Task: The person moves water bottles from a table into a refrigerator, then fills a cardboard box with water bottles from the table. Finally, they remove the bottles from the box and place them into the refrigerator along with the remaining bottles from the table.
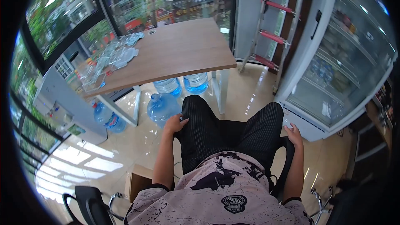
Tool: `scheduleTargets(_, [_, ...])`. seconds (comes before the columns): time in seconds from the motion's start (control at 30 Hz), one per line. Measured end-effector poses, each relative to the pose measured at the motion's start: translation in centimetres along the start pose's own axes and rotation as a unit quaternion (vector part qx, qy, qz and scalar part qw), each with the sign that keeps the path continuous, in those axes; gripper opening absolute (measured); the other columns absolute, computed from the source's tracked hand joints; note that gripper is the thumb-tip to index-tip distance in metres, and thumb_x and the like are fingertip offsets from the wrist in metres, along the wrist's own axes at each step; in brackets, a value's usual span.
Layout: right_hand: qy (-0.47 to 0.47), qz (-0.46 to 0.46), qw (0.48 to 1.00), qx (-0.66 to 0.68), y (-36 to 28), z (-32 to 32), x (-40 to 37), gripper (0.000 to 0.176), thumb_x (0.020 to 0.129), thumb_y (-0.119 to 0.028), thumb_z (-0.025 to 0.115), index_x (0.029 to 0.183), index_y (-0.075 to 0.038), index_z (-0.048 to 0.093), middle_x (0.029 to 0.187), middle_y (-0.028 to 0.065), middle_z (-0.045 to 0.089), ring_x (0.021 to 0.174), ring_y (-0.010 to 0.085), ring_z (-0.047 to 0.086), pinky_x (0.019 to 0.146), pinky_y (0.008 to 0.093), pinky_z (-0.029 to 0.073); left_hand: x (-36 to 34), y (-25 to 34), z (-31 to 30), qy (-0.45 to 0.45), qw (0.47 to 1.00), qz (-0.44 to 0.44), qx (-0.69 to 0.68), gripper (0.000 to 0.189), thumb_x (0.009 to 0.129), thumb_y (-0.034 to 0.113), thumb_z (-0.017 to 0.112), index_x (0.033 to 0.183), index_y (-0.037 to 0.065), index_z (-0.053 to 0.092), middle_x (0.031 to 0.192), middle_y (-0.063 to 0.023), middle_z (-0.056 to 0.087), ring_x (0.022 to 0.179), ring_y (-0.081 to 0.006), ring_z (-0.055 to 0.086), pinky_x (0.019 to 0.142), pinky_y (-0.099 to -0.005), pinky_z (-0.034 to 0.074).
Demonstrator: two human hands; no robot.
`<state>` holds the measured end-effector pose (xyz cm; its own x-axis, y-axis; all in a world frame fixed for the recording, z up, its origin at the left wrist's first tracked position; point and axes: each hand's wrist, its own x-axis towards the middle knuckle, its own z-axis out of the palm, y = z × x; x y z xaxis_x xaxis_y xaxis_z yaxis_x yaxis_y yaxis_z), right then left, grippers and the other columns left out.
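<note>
My left hand (175, 123) rests beside my left knee, against the striped dark trousers (200, 129). Its fingers are loosely apart and nothing shows in it; a small dark spot, too small to make out, is at one finger. A large blue water bottle (161, 110) stands on the floor just beyond that hand. My right hand (293, 134) hangs past the chair's black armrest (284, 162), with its fingers spread and holding nothing. The white base of a glass-door fridge (306, 118) is nearest to it.
Ahead is a wooden table (179, 52) with clear plastic packaging (112, 60) and a tape roll (152, 31) on it. Water bottles (196, 82) stand beneath. A ladder (273, 37) leans at the right. A cardboard box (137, 179) and black chair (89, 204) lie left.
</note>
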<state>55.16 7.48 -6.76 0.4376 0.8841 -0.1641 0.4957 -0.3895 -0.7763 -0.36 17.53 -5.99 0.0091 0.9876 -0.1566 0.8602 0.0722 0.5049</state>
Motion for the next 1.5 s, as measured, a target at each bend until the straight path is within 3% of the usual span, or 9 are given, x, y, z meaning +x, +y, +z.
scheduleTargets(0.27, [0.071, 0.036, 0.997, 0.011, 2.9, -1.1, -4.5, 0.073, 0.082, -0.042, 0.066, 0.132, 0.005, 0.042, 0.109, 0.0246, 0.060, 0.097, 0.0259, 0.061, 0.081, 0.0345, 0.049, 4.1, 2.3, 0.8, -0.042, 0.995, 0.090, -0.019, 0.053, 0.079, 0.046, 0.064, 0.108, 0.002, 0.064, 0.093, -0.0200, 0.067, 0.089, -0.0340, 0.064, 0.080, -0.0407, 0.050])
scheduleTargets(0.6, [0.117, 0.107, 0.987, -0.026, 4.5, -1.5, -8.9, 0.072, 0.081, -0.044, 0.065, 0.131, 0.003, 0.044, 0.097, 0.0164, 0.066, 0.087, 0.0236, 0.064, 0.078, 0.0332, 0.050, 7.7, 4.4, 2.5, -0.073, 0.986, 0.147, -0.024, 0.050, 0.077, 0.041, 0.068, 0.106, 0.000, 0.064, 0.086, -0.0201, 0.067, 0.082, -0.0332, 0.066, 0.075, -0.0399, 0.051])
scheduleTargets(0.9, [0.124, 0.131, 0.983, 0.026, 3.2, -2.6, -12.0, 0.067, 0.085, -0.038, 0.064, 0.132, 0.006, 0.041, 0.102, 0.0188, 0.064, 0.094, 0.0238, 0.062, 0.080, 0.0328, 0.049, 6.7, 7.5, 1.8, -0.084, 0.974, 0.211, 0.006, 0.054, 0.080, 0.045, 0.064, 0.111, 0.000, 0.061, 0.100, -0.0205, 0.065, 0.092, -0.0365, 0.062, 0.081, -0.0423, 0.049])
scheduleTargets(0.97, [0.125, 0.140, 0.982, 0.019, 5.8, -2.8, -11.8, 0.066, 0.085, -0.036, 0.063, 0.133, 0.004, 0.040, 0.104, 0.0200, 0.065, 0.094, 0.0250, 0.062, 0.079, 0.0329, 0.049, 6.7, 7.4, 2.3, -0.092, 0.972, 0.214, 0.026, 0.056, 0.082, 0.048, 0.060, 0.113, 0.001, 0.059, 0.105, -0.0219, 0.063, 0.100, -0.0388, 0.058, 0.086, -0.0455, 0.046])
scheduleTargets(1.13, [0.159, 0.125, 0.979, -0.030, 8.3, -2.9, -11.7, 0.059, 0.088, -0.035, 0.059, 0.133, 0.000, 0.042, 0.100, 0.0178, 0.065, 0.089, 0.0232, 0.062, 0.076, 0.0328, 0.049, 5.3, 8.6, 2.2, -0.102, 0.967, 0.229, 0.038, 0.061, 0.082, 0.047, 0.061, 0.117, -0.001, 0.053, 0.101, -0.0231, 0.063, 0.097, -0.0387, 0.059, 0.085, -0.0450, 0.047])
scheduleTargets(1.2, [0.154, 0.138, 0.978, -0.031, 4.1, -3.2, -11.6, 0.058, 0.089, -0.035, 0.058, 0.132, 0.001, 0.042, 0.101, 0.0170, 0.064, 0.091, 0.0213, 0.063, 0.078, 0.0315, 0.049, 5.2, 8.2, 3.0, -0.084, 0.961, 0.259, 0.035, 0.062, 0.081, 0.047, 0.062, 0.116, -0.003, 0.053, 0.099, -0.0231, 0.063, 0.095, -0.0380, 0.060, 0.084, -0.0444, 0.047])
scheduleTargets(1.37, [0.176, 0.042, 0.983, -0.036, 0.5, -3.6, -4.6, 0.051, 0.090, -0.036, 0.057, 0.127, -0.001, 0.049, 0.101, 0.0146, 0.064, 0.091, 0.0219, 0.061, 0.082, 0.0334, 0.047, 6.4, 9.4, 2.7, -0.133, 0.963, 0.229, 0.044, 0.065, 0.078, 0.050, 0.065, 0.113, -0.004, 0.054, 0.098, -0.0238, 0.063, 0.094, -0.0377, 0.061, 0.084, -0.0445, 0.048])
scheduleTargets(1.43, [0.198, -0.039, 0.970, -0.138, -1.9, -4.4, -0.1, 0.054, 0.089, -0.037, 0.058, 0.124, 0.003, 0.050, 0.107, 0.0209, 0.063, 0.099, 0.0295, 0.061, 0.086, 0.0362, 0.047, 6.4, 9.2, 2.5, -0.168, 0.961, 0.214, 0.044, 0.073, 0.074, 0.058, 0.065, 0.109, -0.005, 0.054, 0.095, -0.0247, 0.063, 0.094, -0.0385, 0.061, 0.083, -0.0444, 0.048])
scheduleTargets(1.5, [0.204, -0.109, 0.964, -0.130, -3.5, -5.9, 5.4, 0.052, 0.089, -0.038, 0.058, 0.121, 0.003, 0.053, 0.111, 0.0227, 0.061, 0.105, 0.0332, 0.057, 0.092, 0.0388, 0.043, 6.7, 9.1, 2.8, -0.181, 0.964, 0.191, 0.045, 0.082, 0.069, 0.062, 0.067, 0.113, -0.006, 0.053, 0.099, -0.0257, 0.062, 0.097, -0.0393, 0.059, 0.085, -0.0439, 0.047])
